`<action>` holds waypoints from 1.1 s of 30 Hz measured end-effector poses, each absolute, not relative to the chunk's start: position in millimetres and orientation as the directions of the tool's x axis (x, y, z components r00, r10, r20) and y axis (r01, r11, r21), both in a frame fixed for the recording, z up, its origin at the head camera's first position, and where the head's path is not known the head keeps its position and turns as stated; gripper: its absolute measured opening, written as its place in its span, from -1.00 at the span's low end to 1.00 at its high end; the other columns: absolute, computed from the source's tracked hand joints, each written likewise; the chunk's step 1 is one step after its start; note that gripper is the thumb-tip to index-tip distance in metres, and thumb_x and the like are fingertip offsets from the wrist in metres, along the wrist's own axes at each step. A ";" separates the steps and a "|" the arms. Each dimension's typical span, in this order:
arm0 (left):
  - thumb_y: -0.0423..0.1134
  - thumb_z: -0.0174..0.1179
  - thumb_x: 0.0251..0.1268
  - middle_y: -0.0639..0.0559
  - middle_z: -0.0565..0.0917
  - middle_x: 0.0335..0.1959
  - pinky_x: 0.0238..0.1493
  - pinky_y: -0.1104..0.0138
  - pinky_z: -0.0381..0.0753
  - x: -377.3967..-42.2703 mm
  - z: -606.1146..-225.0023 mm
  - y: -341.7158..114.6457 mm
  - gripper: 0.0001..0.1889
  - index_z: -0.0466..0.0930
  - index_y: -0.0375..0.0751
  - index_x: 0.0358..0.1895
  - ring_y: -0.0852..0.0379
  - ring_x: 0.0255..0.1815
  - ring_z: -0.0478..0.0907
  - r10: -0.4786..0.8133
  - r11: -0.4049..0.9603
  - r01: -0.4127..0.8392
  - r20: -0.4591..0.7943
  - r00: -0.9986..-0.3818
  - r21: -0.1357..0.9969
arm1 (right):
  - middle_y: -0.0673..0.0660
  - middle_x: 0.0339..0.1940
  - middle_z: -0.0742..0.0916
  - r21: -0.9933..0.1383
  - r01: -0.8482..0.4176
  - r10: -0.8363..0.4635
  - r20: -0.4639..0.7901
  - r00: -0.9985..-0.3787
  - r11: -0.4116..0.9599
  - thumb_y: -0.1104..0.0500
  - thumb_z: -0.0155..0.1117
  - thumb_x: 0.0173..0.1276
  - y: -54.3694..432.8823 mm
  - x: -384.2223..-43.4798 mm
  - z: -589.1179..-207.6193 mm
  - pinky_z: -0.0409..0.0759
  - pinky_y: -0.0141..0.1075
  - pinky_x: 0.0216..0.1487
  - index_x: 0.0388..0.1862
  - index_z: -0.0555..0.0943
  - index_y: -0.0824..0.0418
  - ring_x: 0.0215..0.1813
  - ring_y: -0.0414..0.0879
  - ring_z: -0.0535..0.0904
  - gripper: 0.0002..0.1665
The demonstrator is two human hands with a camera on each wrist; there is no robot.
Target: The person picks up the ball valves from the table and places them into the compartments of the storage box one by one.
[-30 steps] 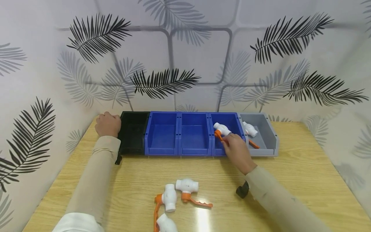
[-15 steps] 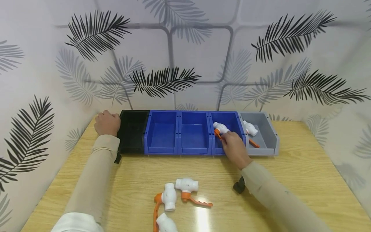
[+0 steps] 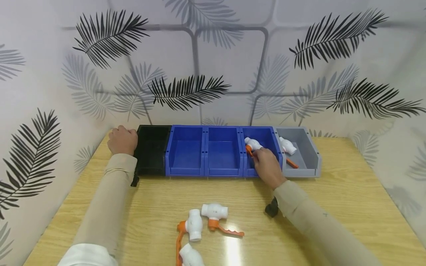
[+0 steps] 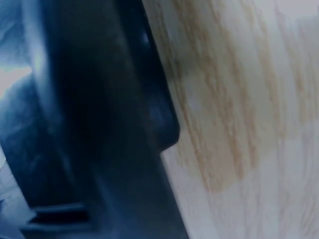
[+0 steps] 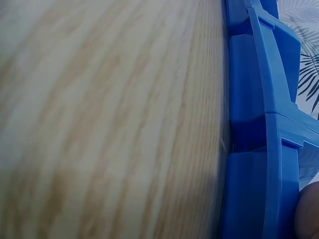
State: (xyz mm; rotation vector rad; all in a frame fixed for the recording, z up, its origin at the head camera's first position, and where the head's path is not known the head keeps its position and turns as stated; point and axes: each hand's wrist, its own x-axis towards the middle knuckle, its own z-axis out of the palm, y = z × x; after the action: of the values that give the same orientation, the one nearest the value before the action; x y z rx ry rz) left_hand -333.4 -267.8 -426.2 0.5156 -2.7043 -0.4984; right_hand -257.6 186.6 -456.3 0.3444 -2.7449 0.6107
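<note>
With its fingers on the orange handle, my right hand (image 3: 269,168) grips a white ball valve (image 3: 253,143) inside the rightmost blue bin (image 3: 263,133). Part of the valve is hidden by the hand. In the right wrist view a bit of a finger (image 5: 308,214) shows at the blue bin's edge. My left hand (image 3: 123,141) rests beside the left wall of the black bin (image 3: 151,171), knuckles up, its fingertips hidden. The left wrist view shows the black bin's side close up, over the wood tabletop (image 4: 239,99).
Two more blue bins (image 3: 185,171) stand in the row, left of the valve's bin. At the right end a grey bin (image 3: 301,172) contains another ball valve (image 3: 287,145). Several ball valves (image 3: 194,225) with orange handles lie on the table (image 3: 159,207) in front. A patterned wall rises behind.
My right hand and forearm have shifted slightly left, and the valve's white body shows a little less behind the fingers. The left hand keeps its place beside the black bin.
</note>
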 end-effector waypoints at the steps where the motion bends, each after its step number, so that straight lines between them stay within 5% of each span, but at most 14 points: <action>1: -0.18 -0.27 0.30 -0.50 0.45 -0.16 -0.22 -0.22 0.38 -333.8 -426.1 -267.8 -0.57 0.40 -0.57 -0.19 -0.41 -0.11 0.38 -0.406 0.873 -0.287 0.260 -0.876 0.396 | 0.24 -0.34 0.66 -0.374 -0.291 -0.163 0.337 -0.927 0.881 0.34 0.19 0.25 186.8 -257.5 -455.8 0.48 -0.05 -0.10 -0.28 0.63 0.41 -0.23 0.12 0.54 -0.86; 23: -0.16 -0.30 0.31 -0.50 0.45 -0.16 -0.20 -0.20 0.39 -334.1 -425.6 -266.6 -0.56 0.38 -0.57 -0.20 -0.41 -0.13 0.38 -0.387 0.891 -0.287 0.257 -0.886 0.351 | 0.21 -0.26 0.65 -0.478 -0.081 -0.075 0.033 -0.997 0.875 0.29 0.15 0.28 184.5 -267.4 -453.4 0.49 -0.08 -0.18 -0.19 0.61 0.32 -0.26 0.04 0.53 -0.83; 33: -0.14 -0.33 0.33 -0.51 0.44 -0.12 -0.18 -0.21 0.38 -337.5 -430.1 -270.9 -0.52 0.39 -0.58 -0.13 -0.42 -0.09 0.37 -0.387 0.890 -0.293 0.237 -0.891 0.349 | 0.19 -0.30 0.68 -0.479 -0.107 -0.090 0.059 -0.994 0.871 0.28 0.20 0.26 184.2 -266.4 -451.4 0.50 -0.06 -0.19 -0.21 0.61 0.33 -0.29 0.03 0.54 -0.83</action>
State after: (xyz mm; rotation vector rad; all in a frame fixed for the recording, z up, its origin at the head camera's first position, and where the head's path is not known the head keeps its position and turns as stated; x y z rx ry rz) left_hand -337.5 -270.9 -430.1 0.5081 -2.7554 -0.4419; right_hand -266.4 184.2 -451.4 0.1585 -3.0051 0.7719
